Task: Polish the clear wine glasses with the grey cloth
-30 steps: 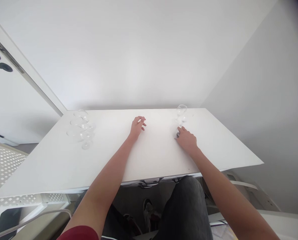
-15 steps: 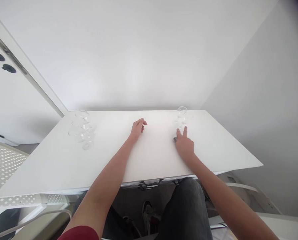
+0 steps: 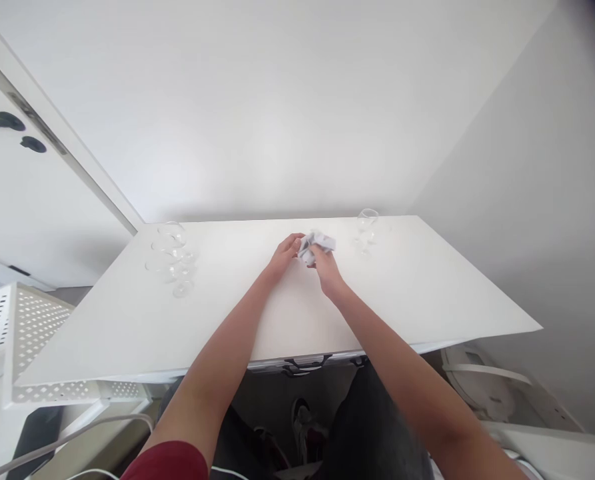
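Note:
A crumpled white cloth or tissue (image 3: 315,247) is bunched up above the middle of the white table (image 3: 217,327). My right hand (image 3: 326,264) grips it from the near right side, thumb pressed into the folds. My left hand (image 3: 286,255) is curled against the cloth's left edge; whatever its fingers hold is hidden. Within the folds a small dark spot shows, too small to name. Clear stemmed glasses (image 3: 173,253) stand in a row at the left. To the right of my hands is another clear stemmed glass (image 3: 368,221), near the back edge.
A white wall (image 3: 277,113) rises right behind the table. At the left are a door with a dark handle (image 3: 10,121) and a white perforated basket (image 3: 37,327). Dark drawer handles (image 3: 307,365) show under the front edge, above my legs.
My right hand has moved left from near the right glass and now grips the white cloth. My left hand has shifted slightly right to meet it. The small dark item no longer shows on the table.

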`<state>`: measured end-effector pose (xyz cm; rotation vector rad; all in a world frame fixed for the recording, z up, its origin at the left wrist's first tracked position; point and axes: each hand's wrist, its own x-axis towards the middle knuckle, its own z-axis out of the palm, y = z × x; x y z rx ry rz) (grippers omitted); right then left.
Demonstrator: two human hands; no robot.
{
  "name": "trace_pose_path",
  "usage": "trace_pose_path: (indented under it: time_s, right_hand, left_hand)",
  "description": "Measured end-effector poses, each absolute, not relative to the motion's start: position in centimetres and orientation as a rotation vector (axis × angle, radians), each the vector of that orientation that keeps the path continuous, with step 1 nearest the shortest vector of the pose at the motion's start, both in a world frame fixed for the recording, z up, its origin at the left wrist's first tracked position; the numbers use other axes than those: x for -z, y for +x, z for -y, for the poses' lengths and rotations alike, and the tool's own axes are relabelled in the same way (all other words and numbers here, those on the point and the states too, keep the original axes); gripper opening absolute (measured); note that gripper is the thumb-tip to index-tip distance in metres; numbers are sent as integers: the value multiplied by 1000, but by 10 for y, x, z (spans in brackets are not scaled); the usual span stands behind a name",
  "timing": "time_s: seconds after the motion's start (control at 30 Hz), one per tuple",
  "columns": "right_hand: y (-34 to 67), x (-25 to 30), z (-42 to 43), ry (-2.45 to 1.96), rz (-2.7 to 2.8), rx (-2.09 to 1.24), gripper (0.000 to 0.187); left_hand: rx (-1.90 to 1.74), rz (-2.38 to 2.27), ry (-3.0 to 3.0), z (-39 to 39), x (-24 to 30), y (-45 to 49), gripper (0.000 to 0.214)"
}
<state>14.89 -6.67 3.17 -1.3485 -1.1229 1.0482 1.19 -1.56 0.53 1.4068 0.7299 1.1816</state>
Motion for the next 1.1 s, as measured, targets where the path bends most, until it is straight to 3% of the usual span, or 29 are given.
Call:
trace_pose_path:
  time_s: [0.1, 0.3, 0.57, 0.7, 0.87, 1.03, 1.1]
  right_hand:
    - [123, -41, 42, -1299, 1066, -1078, 20]
    - [108, -31, 30, -1338, 1123, -756, 30]
    - [121, -24, 26, -1006, 834, -1423, 45]
    - [128, -24, 20, -1010, 975, -1367, 57]
    - [143, -17, 15, -962, 938, -1374, 48]
    - [150, -14, 14, -814, 736, -1363, 61]
    - [149, -15, 15, -819, 704, -1362, 56]
  left_hand:
    - [-1255, -676, 1372, 14, -6, 11, 57]
    - [-1542, -907, 1172, 3, 1, 2, 44]
    - [-1665, -950, 817, -7, 6, -4, 58]
    - [-1553, -844, 831, -5, 2, -3, 61]
    - [-1605, -771, 821, -5, 1, -11, 63]
    - [-1722, -681, 833, -7, 1, -20, 48]
    - [-1735, -646, 800, -10, 3, -21, 46]
